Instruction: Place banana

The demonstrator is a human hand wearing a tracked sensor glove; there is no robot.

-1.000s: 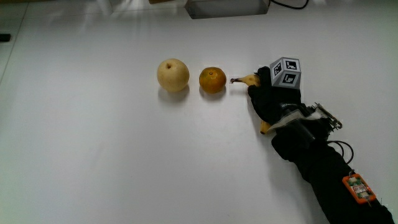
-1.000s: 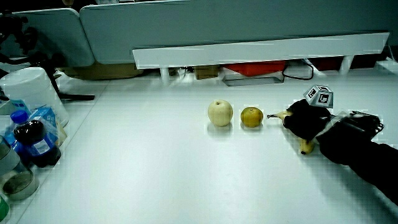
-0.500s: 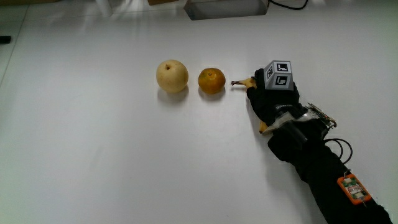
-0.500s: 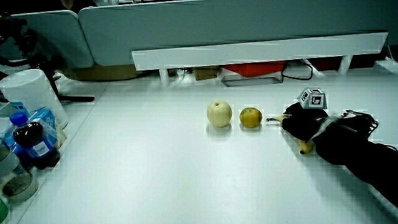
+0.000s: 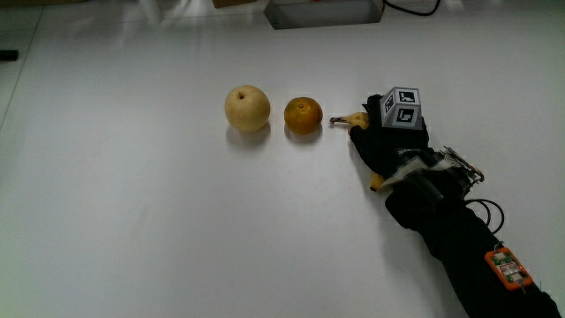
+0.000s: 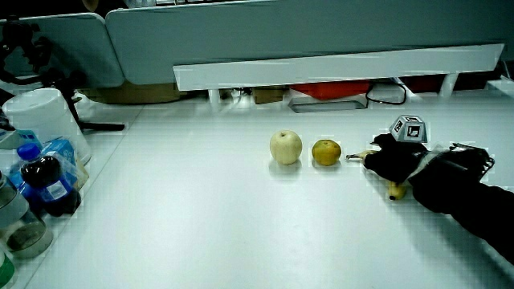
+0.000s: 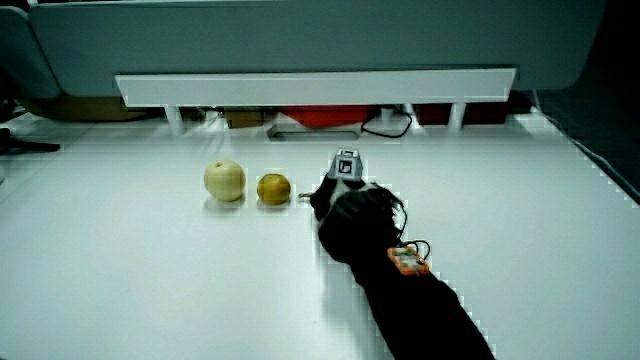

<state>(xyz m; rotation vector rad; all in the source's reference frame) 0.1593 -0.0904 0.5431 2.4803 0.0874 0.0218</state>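
Note:
The banana (image 5: 356,119) lies on the white table beside the orange (image 5: 303,116), and only its stem end and its tip (image 5: 377,183) show from under the glove. In a side view the banana's (image 6: 361,154) stem pokes out toward the orange (image 6: 326,152). The gloved hand (image 5: 385,146) is wrapped over the banana's middle, fingers curled on it, low at the table surface. The patterned cube (image 5: 403,107) sits on the hand's back. In a side view the hand (image 7: 337,200) hides the banana entirely.
A pale apple (image 5: 247,108) sits beside the orange, away from the hand. A white cup (image 6: 40,120) and bottles (image 6: 46,186) stand at the table's edge. A low white partition (image 6: 337,68) runs along the table. An orange tag (image 5: 506,268) is on the forearm.
Nothing has clearly moved; the hand stays closed on the banana beside the orange, with only a slight tilt of the cube.

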